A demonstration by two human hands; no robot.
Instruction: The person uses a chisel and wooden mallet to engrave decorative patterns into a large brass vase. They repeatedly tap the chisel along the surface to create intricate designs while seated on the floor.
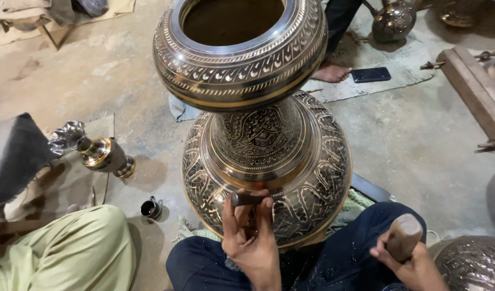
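A large engraved metal vase (269, 145) with a wide open mouth stands upright between my knees. My left hand (250, 231) grips a short dark metal punch (246, 199) and presses its tip against the vase's shoulder. My right hand (406, 258) is closed round a wooden mallet (404, 236), held low to the right, apart from the vase. My legs in dark blue trousers (339, 258) frame the vase's base.
A small flared metal vase (96, 152) lies on its side at left, with a small dark cup (150, 208) near it. Another person's knee in light green cloth (75, 250) is at bottom left. A bare foot (329, 73), a phone (370, 74) and more metalware lie behind.
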